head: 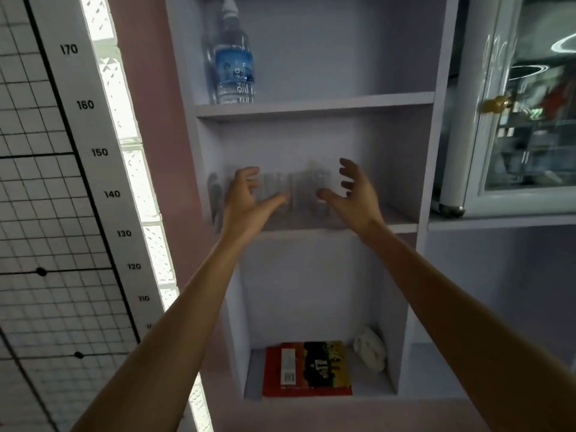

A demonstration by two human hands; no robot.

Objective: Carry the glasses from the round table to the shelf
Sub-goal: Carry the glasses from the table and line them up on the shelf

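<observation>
Two clear ribbed glasses stand side by side on the middle board of the pale shelf unit. The left glass is partly behind my left hand, and the right glass is just left of my right hand. Both hands are spread with curled fingers on either side of the glasses. Neither hand closes around a glass. The glasses are blurred and see-through, so their edges are hard to make out. The round table is out of view.
A water bottle stands on the board above. A red and black book and a white lump lie on the board below. A glass-door cabinet is at the right. A height chart hangs at the left.
</observation>
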